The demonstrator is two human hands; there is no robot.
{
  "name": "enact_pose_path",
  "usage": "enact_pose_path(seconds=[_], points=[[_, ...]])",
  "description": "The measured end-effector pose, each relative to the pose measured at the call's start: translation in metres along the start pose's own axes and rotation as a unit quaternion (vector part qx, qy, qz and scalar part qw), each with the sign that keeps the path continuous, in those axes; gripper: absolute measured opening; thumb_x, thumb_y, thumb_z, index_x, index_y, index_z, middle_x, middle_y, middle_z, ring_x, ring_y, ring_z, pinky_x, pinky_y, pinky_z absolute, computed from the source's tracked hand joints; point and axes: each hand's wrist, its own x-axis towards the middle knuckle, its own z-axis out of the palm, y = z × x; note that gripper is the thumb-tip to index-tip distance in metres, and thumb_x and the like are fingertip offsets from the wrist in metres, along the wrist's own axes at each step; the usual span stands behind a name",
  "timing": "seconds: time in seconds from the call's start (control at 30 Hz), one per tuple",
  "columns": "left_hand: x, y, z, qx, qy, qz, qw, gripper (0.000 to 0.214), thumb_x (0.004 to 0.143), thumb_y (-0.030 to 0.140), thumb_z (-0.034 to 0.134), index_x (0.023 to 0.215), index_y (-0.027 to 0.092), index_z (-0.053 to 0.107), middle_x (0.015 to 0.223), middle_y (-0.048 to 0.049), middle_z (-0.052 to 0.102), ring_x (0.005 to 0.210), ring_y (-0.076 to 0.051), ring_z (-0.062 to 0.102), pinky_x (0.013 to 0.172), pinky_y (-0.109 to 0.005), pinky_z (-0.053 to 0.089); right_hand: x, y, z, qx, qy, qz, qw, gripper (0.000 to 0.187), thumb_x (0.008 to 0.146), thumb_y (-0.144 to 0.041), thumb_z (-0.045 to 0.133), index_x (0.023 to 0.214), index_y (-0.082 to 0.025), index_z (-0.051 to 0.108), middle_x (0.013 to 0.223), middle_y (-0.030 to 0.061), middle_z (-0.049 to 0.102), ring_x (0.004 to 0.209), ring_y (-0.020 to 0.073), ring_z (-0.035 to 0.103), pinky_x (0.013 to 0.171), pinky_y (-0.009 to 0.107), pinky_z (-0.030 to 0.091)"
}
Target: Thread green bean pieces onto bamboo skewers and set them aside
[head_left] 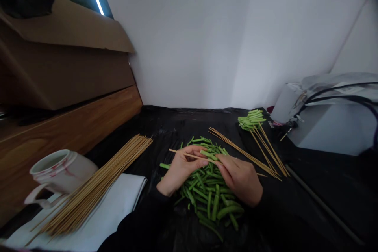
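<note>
My left hand (180, 167) and my right hand (239, 178) both pinch a thin bamboo skewer (184, 154) above a heap of cut green beans (209, 193). Near my right fingers, a short bean piece (208, 154) sits on the skewer. The heap lies directly under both hands, and my wrists partly hide it. Beyond my right hand, several bean-loaded skewers (252, 120) lie together, their bare sticks (267, 151) pointing towards me.
A black plastic sheet (177, 126) covers the table. On the left, a long bundle of bare skewers (97, 181) rests on white paper (118, 208) beside a white mug (59, 173). A cardboard box (65, 59) stands at left; a grey appliance (325, 126) with black cables stands at right.
</note>
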Motion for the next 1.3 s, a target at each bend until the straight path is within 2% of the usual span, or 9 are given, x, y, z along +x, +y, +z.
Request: enact_pose_path(seconds=[0.33,0.6,0.73,0.83,0.97,1.03,1.13,1.2,1.3], points=[[0.000,0.000,-0.003,-0.155,0.016,-0.029,0.987,0.023,0.077,0.036,0.073,0.087,0.018,0.064,0.105,-0.0069,0.069,0.090,-0.017,0.066,0.083,-0.031,0.051,-0.004,0.002,0.004,0.017,-0.015,0.062,0.998,0.027,0.098,-0.034,0.046,0.115,-0.017,0.059,0.097,0.0068,0.072,0.080,0.0156,0.067,0.076,0.026,0.049],[0.002,0.000,-0.009,-0.169,0.039,-0.023,0.984,0.031,0.078,0.034,0.073,0.104,0.019,0.066,0.084,-0.0024,0.065,0.081,-0.012,0.062,0.078,-0.025,0.051,-0.002,0.015,-0.002,-0.100,-0.029,0.080,0.991,0.022,0.097,-0.024,0.044,0.101,-0.020,0.065,0.080,0.0043,0.065,0.080,0.0173,0.059,0.073,0.028,0.041],[0.004,-0.001,-0.011,-0.180,0.072,-0.022,0.981,0.036,0.076,0.033,0.075,0.107,0.017,0.068,0.083,-0.0022,0.064,0.077,-0.010,0.061,0.071,-0.021,0.048,0.002,0.020,-0.009,-0.104,0.029,0.101,0.989,0.022,0.096,-0.027,0.048,0.100,-0.021,0.069,0.087,0.0061,0.062,0.082,0.0188,0.054,0.074,0.032,0.040],[0.004,-0.001,-0.012,-0.184,0.079,-0.025,0.979,0.035,0.075,0.033,0.076,0.105,0.017,0.070,0.080,-0.0012,0.063,0.074,-0.009,0.059,0.067,-0.019,0.046,0.004,0.024,-0.018,-0.181,0.088,0.113,0.973,0.020,0.092,-0.031,0.055,0.101,-0.026,0.072,0.078,0.0054,0.058,0.075,0.0190,0.049,0.070,0.033,0.036],[0.004,-0.002,-0.011,-0.179,0.067,-0.026,0.981,0.033,0.075,0.032,0.076,0.103,0.016,0.071,0.078,-0.0008,0.062,0.070,-0.007,0.057,0.065,-0.018,0.045,0.002,0.029,-0.026,-0.231,0.084,0.092,0.965,0.022,0.091,-0.029,0.057,0.108,-0.027,0.071,0.059,0.0009,0.050,0.063,0.0168,0.046,0.064,0.034,0.032],[0.004,-0.003,-0.011,-0.177,0.065,-0.029,0.982,0.032,0.076,0.033,0.076,0.103,0.016,0.072,0.077,-0.0011,0.062,0.069,-0.007,0.056,0.066,-0.018,0.044,0.001,0.032,-0.026,-0.210,0.079,0.083,0.971,0.023,0.091,-0.025,0.055,0.109,-0.025,0.070,0.060,0.0009,0.055,0.065,0.0165,0.050,0.066,0.034,0.034],[0.004,-0.003,-0.011,-0.177,0.074,-0.035,0.981,0.034,0.074,0.034,0.077,0.102,0.015,0.072,0.078,-0.0019,0.063,0.069,-0.007,0.056,0.067,-0.019,0.045,0.001,0.034,-0.020,-0.085,0.089,0.053,0.991,0.031,0.091,-0.014,0.046,0.114,-0.020,0.066,0.089,0.0057,0.069,0.087,0.0186,0.060,0.080,0.034,0.043],[0.004,-0.002,-0.011,-0.180,0.077,-0.035,0.980,0.035,0.073,0.034,0.078,0.102,0.015,0.072,0.078,-0.0021,0.063,0.068,-0.007,0.056,0.066,-0.019,0.045,0.002,0.032,-0.017,0.030,0.079,0.039,0.996,0.039,0.091,-0.008,0.039,0.121,-0.019,0.061,0.109,0.0075,0.068,0.104,0.0190,0.060,0.090,0.035,0.045],[0.004,-0.001,-0.011,-0.182,0.077,-0.033,0.980,0.035,0.072,0.034,0.078,0.101,0.015,0.072,0.079,-0.0026,0.064,0.069,-0.008,0.056,0.066,-0.019,0.045,0.005,0.024,-0.016,0.153,0.042,0.084,0.984,0.038,0.092,-0.013,0.040,0.126,-0.019,0.058,0.116,0.0073,0.067,0.110,0.0180,0.060,0.096,0.034,0.046]])
